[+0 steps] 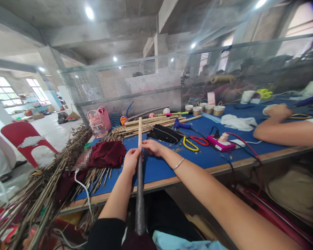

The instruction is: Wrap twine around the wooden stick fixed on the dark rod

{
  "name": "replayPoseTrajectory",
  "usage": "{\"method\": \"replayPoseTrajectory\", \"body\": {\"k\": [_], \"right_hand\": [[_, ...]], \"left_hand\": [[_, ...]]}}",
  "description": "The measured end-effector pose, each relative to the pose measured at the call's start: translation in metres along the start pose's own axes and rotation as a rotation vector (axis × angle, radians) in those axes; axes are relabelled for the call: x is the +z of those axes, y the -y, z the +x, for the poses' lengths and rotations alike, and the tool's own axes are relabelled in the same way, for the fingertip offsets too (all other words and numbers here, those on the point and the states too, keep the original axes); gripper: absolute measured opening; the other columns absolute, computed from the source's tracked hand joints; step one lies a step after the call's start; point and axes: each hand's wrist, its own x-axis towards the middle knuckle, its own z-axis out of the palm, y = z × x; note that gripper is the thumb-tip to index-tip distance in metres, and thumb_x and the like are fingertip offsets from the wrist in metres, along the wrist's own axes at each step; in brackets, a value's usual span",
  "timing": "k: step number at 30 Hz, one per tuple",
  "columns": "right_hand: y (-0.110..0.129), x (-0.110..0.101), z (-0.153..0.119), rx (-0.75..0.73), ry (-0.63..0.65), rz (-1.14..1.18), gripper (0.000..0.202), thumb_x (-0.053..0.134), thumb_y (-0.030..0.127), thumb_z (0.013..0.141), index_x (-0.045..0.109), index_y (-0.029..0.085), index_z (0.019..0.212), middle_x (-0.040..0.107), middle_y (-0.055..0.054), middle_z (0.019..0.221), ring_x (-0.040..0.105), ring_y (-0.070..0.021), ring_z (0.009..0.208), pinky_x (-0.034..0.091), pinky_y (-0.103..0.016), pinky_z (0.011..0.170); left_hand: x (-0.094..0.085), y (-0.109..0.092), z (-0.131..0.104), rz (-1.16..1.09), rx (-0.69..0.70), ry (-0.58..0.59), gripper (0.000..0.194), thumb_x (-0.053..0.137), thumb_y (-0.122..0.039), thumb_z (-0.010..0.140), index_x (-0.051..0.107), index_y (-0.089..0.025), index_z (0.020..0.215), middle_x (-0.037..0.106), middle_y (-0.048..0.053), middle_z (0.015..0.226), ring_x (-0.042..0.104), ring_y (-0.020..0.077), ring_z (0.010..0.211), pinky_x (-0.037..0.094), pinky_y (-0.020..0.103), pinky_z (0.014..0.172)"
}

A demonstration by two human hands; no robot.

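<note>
A long stick point(140, 184), pale wood at its upper end and dark grey along its lower part, points away from me over the table's front edge. My left hand point(131, 160) has its fingers closed on the stick near the join of pale and dark. Just beside it, my right hand point(151, 147) pinches the stick from the right, with a bracelet on that wrist. Dark red cloth point(108, 153) lies left of my hands. Behind them are pale sticks point(156, 124), a black cloth point(165, 133) and a blue glue gun point(182, 124).
Dry stalks point(50, 177) pile along the left. Scissors with yellow and red handles point(191, 143), a magenta power strip point(221, 144) with cables, and small pots point(218, 109) stand right. Another person's arm point(284, 130) rests at right. A mesh screen point(135, 88) stands behind.
</note>
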Motion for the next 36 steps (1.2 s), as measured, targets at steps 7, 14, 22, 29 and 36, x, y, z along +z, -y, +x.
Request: {"method": "replayPoseTrajectory", "body": {"k": [7, 14, 22, 29, 36], "right_hand": [[0.0015, 0.0044, -0.0017, -0.046, 0.02, 0.019, 0.031, 0.067, 0.04, 0.069, 0.05, 0.014, 0.076, 0.034, 0.01, 0.041, 0.02, -0.0018, 0.032, 0.01, -0.017, 0.031], [0.001, 0.0007, -0.0021, -0.051, -0.004, -0.017, 0.027, 0.066, 0.036, 0.069, 0.053, 0.013, 0.075, 0.031, 0.011, 0.04, 0.019, -0.0021, 0.031, 0.009, -0.018, 0.031], [0.0026, 0.0047, -0.0032, -0.064, 0.044, 0.054, 0.03, 0.066, 0.039, 0.07, 0.051, 0.014, 0.076, 0.03, 0.011, 0.04, 0.018, -0.0021, 0.031, 0.009, -0.019, 0.031], [0.0019, 0.0025, -0.0031, -0.047, 0.0, 0.025, 0.03, 0.068, 0.038, 0.068, 0.049, 0.014, 0.071, 0.031, 0.011, 0.039, 0.02, -0.0018, 0.031, 0.008, -0.019, 0.031], [0.0017, 0.0021, -0.0018, -0.051, 0.035, 0.062, 0.031, 0.065, 0.04, 0.07, 0.054, 0.013, 0.081, 0.033, 0.011, 0.041, 0.02, -0.0022, 0.032, 0.01, -0.018, 0.032]], "left_hand": [[-0.0006, 0.001, 0.0013, 0.015, 0.002, 0.014, 0.034, 0.066, -0.045, 0.067, 0.06, -0.012, 0.074, 0.064, 0.005, 0.064, 0.054, 0.0091, 0.046, 0.044, 0.021, 0.046], [-0.0028, -0.0009, -0.0032, 0.116, 0.114, -0.089, 0.035, 0.077, -0.038, 0.054, 0.059, -0.014, 0.071, 0.056, -0.003, 0.053, 0.045, 0.0057, 0.042, 0.032, 0.017, 0.04], [-0.0007, -0.0037, -0.0029, 0.103, 0.045, 0.024, 0.036, 0.063, -0.048, 0.067, 0.059, -0.013, 0.073, 0.063, 0.005, 0.062, 0.054, 0.0109, 0.047, 0.043, 0.023, 0.046], [-0.0033, -0.0066, -0.006, 0.161, 0.138, -0.053, 0.035, 0.077, -0.04, 0.053, 0.058, -0.015, 0.068, 0.054, -0.004, 0.051, 0.044, 0.0064, 0.042, 0.031, 0.018, 0.041], [0.0001, -0.0062, -0.0052, 0.112, 0.039, 0.058, 0.041, 0.063, -0.054, 0.064, 0.059, -0.013, 0.068, 0.058, 0.001, 0.053, 0.048, 0.0096, 0.041, 0.034, 0.02, 0.04]]}}
